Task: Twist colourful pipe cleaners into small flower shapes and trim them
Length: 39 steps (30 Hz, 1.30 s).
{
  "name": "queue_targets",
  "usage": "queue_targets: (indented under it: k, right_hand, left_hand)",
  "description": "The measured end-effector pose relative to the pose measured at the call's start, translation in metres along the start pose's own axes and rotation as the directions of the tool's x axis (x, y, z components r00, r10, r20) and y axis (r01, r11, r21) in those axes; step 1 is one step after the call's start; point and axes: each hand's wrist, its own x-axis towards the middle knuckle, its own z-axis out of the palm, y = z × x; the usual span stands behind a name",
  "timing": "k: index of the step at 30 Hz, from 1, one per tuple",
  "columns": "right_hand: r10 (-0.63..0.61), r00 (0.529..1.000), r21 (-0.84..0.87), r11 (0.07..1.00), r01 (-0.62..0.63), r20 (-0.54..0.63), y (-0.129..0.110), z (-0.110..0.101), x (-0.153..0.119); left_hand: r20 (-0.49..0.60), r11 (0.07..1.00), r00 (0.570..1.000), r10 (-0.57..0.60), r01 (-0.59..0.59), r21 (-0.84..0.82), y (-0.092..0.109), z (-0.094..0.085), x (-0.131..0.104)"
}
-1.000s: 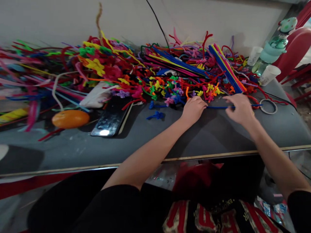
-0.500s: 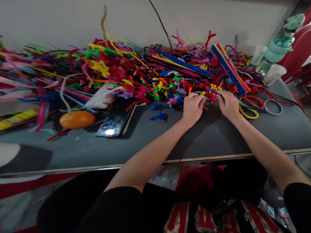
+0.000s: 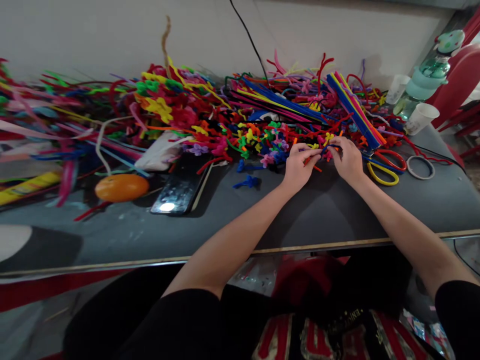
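Both my hands meet near the front of a heap of bright pipe cleaners. My left hand (image 3: 299, 167) pinches a blue pipe cleaner (image 3: 327, 148) between thumb and fingers. From the other side my right hand (image 3: 348, 161) grips the same blue piece, fingertips closed. Parts of it are hidden by my fingers. Small twisted flowers in yellow, pink, green and purple crowd just behind the hands. To the left lies a blue pipe-cleaner flower (image 3: 247, 182) on the grey tabletop (image 3: 225, 225).
Scissors with red and yellow handles (image 3: 383, 173) and a grey ring (image 3: 420, 167) lie right of my hands. Farther right stand a paper cup (image 3: 423, 119) and a green bottle (image 3: 425, 85). Leftward are a phone (image 3: 180, 187), an orange fruit (image 3: 122, 188) and a straight pipe-cleaner bundle (image 3: 356, 110).
My hands have drawn closer together, the right one shifting left. The blue pipe cleaner now shows bent between the fingertips. The view has shifted slightly.
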Motion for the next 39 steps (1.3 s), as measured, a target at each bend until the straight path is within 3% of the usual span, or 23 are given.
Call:
queue_targets:
  k: [4,10,18,21,24,29,39]
  right_hand:
    - [0.078,0.996,0.159,0.985,-0.071,-0.040,0.001,0.006,-0.002]
    - [0.122,0.992,0.140,0.983,-0.118,-0.020,0.002,0.001,0.000]
    - [0.113,0.993,0.221,0.970,-0.105,-0.025,-0.003,0.002,-0.003]
    - [0.148,0.989,0.342,0.930,-0.134,-0.017,-0.005,0.005,-0.004]
    - [0.278,0.961,0.460,0.852,-0.250,0.006,-0.004,0.009,-0.004]
    - [0.358,0.930,0.514,0.785,-0.347,0.082,-0.001,0.013,-0.004]
    - [0.243,0.960,0.361,0.890,-0.277,0.139,-0.019,0.003,-0.010]
  left_hand:
    - [0.022,0.996,0.997,-0.079,0.079,-0.031,-0.001,0.000,0.001]
    - [0.078,0.995,0.992,-0.096,0.098,-0.020,0.000,0.001,0.001]
    - [0.076,1.000,0.997,-0.011,0.012,-0.008,0.004,-0.001,-0.001]
    - [0.045,0.999,0.999,0.004,-0.002,-0.040,0.004,-0.001,-0.001]
    - [0.032,0.997,0.999,-0.017,0.019,-0.078,0.003,0.000,-0.001]
    - [0.021,0.997,0.999,-0.037,0.038,-0.067,0.003,0.000,0.000]
    - [0.023,0.960,0.964,0.263,-0.264,0.093,0.013,-0.017,0.004]
